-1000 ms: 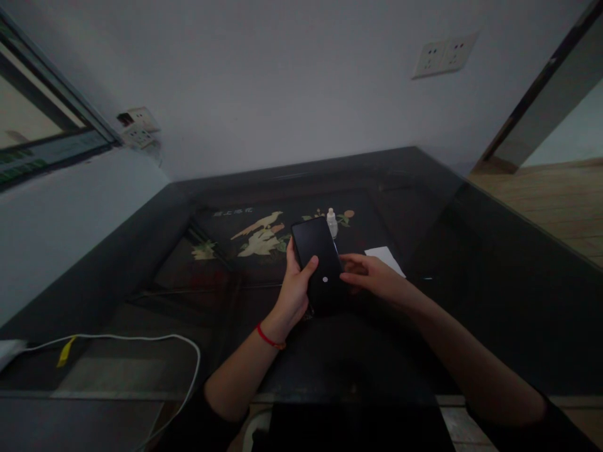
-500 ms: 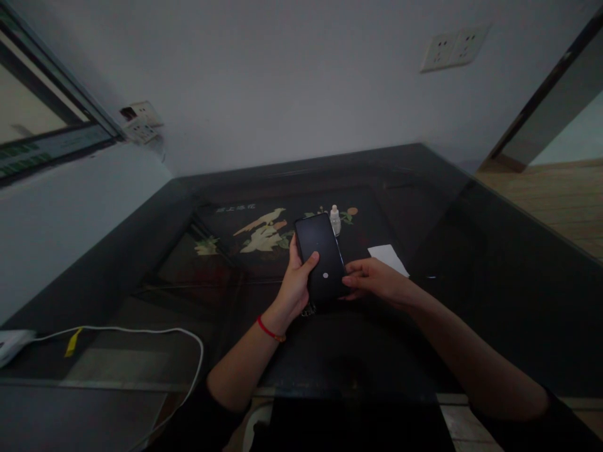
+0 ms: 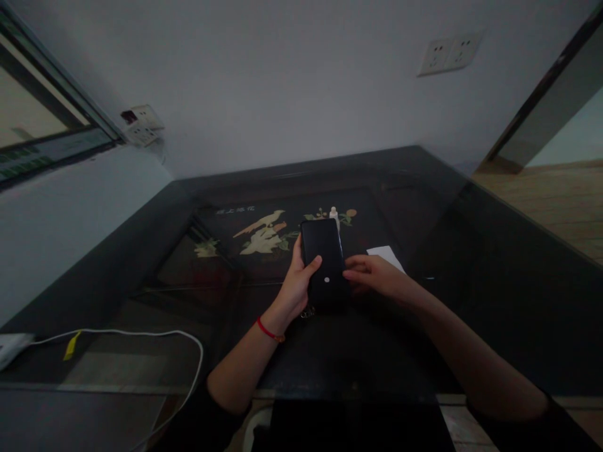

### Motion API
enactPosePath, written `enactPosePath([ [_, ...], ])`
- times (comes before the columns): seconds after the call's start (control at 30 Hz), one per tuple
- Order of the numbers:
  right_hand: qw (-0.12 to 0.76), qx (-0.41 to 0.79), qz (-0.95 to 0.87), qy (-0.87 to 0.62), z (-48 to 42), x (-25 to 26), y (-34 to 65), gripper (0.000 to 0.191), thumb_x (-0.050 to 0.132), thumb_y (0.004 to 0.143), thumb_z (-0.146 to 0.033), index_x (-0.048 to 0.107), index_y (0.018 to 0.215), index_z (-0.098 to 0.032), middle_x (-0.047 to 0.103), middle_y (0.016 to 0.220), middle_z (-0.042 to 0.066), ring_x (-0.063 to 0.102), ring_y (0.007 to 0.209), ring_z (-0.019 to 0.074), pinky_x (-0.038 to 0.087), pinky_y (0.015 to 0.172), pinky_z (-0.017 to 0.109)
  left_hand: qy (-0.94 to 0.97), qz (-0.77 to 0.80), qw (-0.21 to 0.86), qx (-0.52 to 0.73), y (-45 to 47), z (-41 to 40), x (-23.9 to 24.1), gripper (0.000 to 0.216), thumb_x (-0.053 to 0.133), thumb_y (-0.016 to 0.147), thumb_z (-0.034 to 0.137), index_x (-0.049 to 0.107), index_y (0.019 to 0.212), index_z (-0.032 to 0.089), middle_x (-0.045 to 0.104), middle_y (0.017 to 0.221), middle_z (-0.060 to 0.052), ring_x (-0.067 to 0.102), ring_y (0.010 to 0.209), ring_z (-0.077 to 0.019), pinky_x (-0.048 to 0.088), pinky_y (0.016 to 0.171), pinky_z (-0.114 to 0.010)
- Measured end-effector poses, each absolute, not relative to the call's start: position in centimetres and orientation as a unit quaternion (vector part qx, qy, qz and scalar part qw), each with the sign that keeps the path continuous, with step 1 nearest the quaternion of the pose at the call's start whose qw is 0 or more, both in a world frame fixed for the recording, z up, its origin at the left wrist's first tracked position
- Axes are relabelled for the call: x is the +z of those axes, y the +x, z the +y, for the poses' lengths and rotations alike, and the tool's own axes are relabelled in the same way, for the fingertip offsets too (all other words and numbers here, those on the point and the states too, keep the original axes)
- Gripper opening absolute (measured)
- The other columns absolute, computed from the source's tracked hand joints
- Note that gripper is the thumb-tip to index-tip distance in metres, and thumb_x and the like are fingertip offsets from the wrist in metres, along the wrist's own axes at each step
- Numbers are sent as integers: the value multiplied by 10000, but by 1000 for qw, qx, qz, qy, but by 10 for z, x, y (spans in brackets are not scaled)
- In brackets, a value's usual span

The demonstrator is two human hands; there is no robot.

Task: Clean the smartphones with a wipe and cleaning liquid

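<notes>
A black smartphone (image 3: 324,262) with a dark screen and a small white dot near its lower part is held above the dark glass-topped table (image 3: 471,295). My left hand (image 3: 296,285) is closed around its left edge, thumb lying across the screen. My right hand (image 3: 374,276) pinches the phone's lower right edge with its fingertips. A red string circles my left wrist. A small white dropper bottle (image 3: 334,215) stands just behind the phone's top. A white card (image 3: 386,256) lies on the table beside my right hand.
A bird and flower inlay (image 3: 264,233) shows under the glass. A white cable (image 3: 141,336) with a yellow tag runs from a white device (image 3: 9,346) at the left edge. Wall sockets (image 3: 447,53) are up on the right, and a doorway opens to the right.
The phone has turned more upright and shifted slightly right, now hiding most of the dropper bottle. My right hand's fingers have closed onto its lower right edge.
</notes>
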State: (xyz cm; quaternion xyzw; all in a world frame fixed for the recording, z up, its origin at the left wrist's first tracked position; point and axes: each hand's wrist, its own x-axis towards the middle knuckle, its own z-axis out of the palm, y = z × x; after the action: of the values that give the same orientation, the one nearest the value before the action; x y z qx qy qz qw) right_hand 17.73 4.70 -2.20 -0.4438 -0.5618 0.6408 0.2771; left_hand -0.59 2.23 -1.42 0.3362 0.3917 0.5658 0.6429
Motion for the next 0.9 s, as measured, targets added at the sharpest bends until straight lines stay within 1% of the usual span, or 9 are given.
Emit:
enactPosePath([
  [0.1, 390, 598, -526, -462, 52, -13, 185, 305, 616, 840, -315, 623, 1116, -186, 719, 982, 73, 686, 855, 178, 570, 754, 334, 368, 368, 685, 510, -4, 17, -15, 859, 711, 761, 230, 250, 1479, 323, 483, 1428, -68, 496, 1261, -259, 374, 1074, -426],
  [0.17, 421, 603, -510, -445, 54, -8, 188, 315, 574, 864, -350, 634, 1122, -180, 713, 1022, 83, 682, 885, 187, 560, 802, 357, 390, 354, 699, 483, -2, 14, -17, 821, 715, 760, 237, 302, 1463, 334, 439, 1470, -52, 442, 1316, -260, 326, 1109, -414],
  [0.23, 427, 619, -508, -421, 53, -5, 189, 323, 578, 855, -383, 657, 1086, -171, 711, 1036, 91, 681, 897, 198, 551, 827, 373, 406, 350, 699, 474, -1, 12, -19, 793, 715, 762, 238, 334, 1449, 346, 397, 1503, -33, 380, 1365, -254, 280, 1137, -395],
  [0.33, 442, 622, -511, -396, 51, -4, 188, 363, 629, 812, -428, 670, 1051, -158, 708, 1035, 100, 675, 912, 203, 540, 848, 379, 429, 347, 686, 474, -2, 11, -19, 775, 707, 769, 237, 344, 1446, 341, 367, 1523, -30, 324, 1398, -257, 248, 1151, -385],
  [0.43, 460, 611, -512, -392, 49, -6, 186, 410, 659, 775, -478, 673, 1027, -156, 714, 998, 98, 676, 878, 198, 539, 831, 374, 451, 344, 676, 471, -3, 12, -18, 764, 693, 783, 243, 336, 1451, 336, 347, 1533, -31, 300, 1409, -259, 230, 1158, -386],
  [0.53, 470, 608, -505, -394, 49, -7, 185, 415, 671, 757, -503, 681, 982, -154, 722, 950, 90, 677, 828, 191, 542, 804, 368, 458, 347, 675, 463, -3, 13, -19, 767, 676, 799, 249, 303, 1464, 330, 317, 1548, -33, 282, 1418, -255, 216, 1162, -392],
  [0.67, 481, 590, -505, -407, 48, -9, 184, 413, 684, 739, -510, 688, 951, -155, 727, 890, 72, 672, 773, 187, 545, 786, 372, 463, 346, 674, 460, -2, 13, -22, 758, 675, 801, 267, 309, 1461, 333, 322, 1545, -33, 289, 1415, -255, 210, 1163, -387],
  [0.8, 483, 574, -511, -421, 49, -10, 183, 392, 656, 768, -481, 687, 986, -156, 723, 873, 66, 668, 763, 189, 550, 760, 368, 462, 346, 670, 466, -2, 12, -25, 744, 683, 793, 270, 338, 1449, 335, 314, 1550, -30, 281, 1419, -256, 203, 1164, -387],
  [0.9, 485, 561, -513, -432, 49, -11, 181, 367, 616, 801, -440, 676, 1033, -162, 713, 883, 67, 665, 767, 189, 557, 727, 353, 457, 351, 665, 474, 1, 11, -24, 735, 696, 779, 261, 370, 1433, 331, 345, 1534, -29, 286, 1417, -252, 201, 1167, -381],
])
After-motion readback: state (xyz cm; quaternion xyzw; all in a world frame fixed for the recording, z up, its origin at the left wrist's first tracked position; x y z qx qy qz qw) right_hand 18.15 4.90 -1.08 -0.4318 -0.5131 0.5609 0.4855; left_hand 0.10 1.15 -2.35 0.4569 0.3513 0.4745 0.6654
